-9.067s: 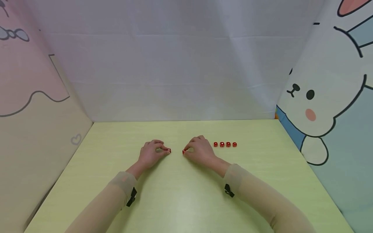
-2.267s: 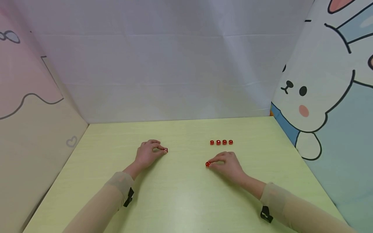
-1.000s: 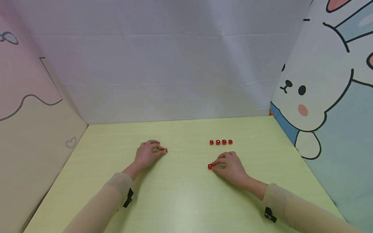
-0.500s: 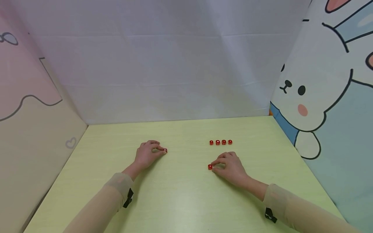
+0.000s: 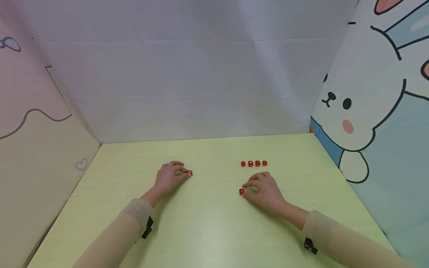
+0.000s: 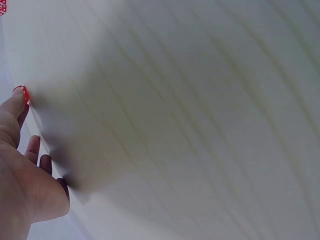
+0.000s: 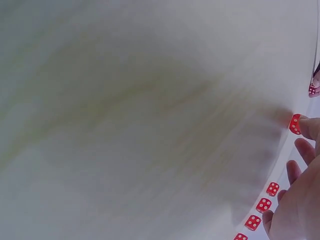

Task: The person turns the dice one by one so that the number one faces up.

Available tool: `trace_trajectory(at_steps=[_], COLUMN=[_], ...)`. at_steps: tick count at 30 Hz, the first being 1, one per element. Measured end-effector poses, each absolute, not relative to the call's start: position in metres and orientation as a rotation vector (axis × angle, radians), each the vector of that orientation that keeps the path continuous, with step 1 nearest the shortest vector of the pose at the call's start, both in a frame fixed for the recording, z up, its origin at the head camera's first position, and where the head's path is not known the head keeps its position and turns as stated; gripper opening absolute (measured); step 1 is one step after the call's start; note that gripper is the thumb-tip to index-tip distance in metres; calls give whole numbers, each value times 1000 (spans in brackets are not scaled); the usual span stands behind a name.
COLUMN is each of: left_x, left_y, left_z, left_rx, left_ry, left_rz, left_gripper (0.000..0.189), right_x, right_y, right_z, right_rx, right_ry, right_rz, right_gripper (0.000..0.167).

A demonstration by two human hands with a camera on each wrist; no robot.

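Observation:
My left hand (image 5: 168, 179) pinches a red die (image 5: 190, 173) with white pips between thumb and index finger, low over the table. Its thumb covers most of that die in the left wrist view. A second red die (image 5: 241, 192) sits on the table at the fingertips of my right hand (image 5: 266, 190). The index finger has come away from this die, while the thumb (image 7: 308, 128) is still right at its side in the right wrist view. Beyond the right hand, several red dice (image 5: 250, 163) stand in a straight, spaced row.
The pale yellow-green table (image 5: 201, 227) carries all the dice. A plain white backdrop (image 5: 194, 82) rises at its far edge. Printed panels close both sides, with a cartoon rabbit (image 5: 365, 100) on the right one.
My right hand has carried its die right and nearer to me, set it down, and just parted its fingers from it. The left hand keeps its pinch. The row of dice has stayed put.

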State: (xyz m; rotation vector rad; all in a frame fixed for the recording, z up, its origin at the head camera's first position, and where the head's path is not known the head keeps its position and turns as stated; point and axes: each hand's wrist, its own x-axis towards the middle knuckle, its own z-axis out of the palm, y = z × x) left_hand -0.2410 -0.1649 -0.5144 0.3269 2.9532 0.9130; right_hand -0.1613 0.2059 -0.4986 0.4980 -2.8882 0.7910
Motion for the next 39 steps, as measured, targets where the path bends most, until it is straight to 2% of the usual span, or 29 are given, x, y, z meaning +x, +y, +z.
trace_trajectory(at_steps=[26, 39], left_x=[-240, -239], left_y=[-164, -163], left_z=[-513, -515], left_rx=[347, 321], left_ry=[2964, 2962], left_rz=[906, 906], left_gripper=[24, 24], right_x=[-163, -170], right_y=[206, 254], right_z=[-500, -479], right_rx=[527, 306], right_ry=[-2873, -2865], right_rz=[716, 804], right_gripper=[10, 18])
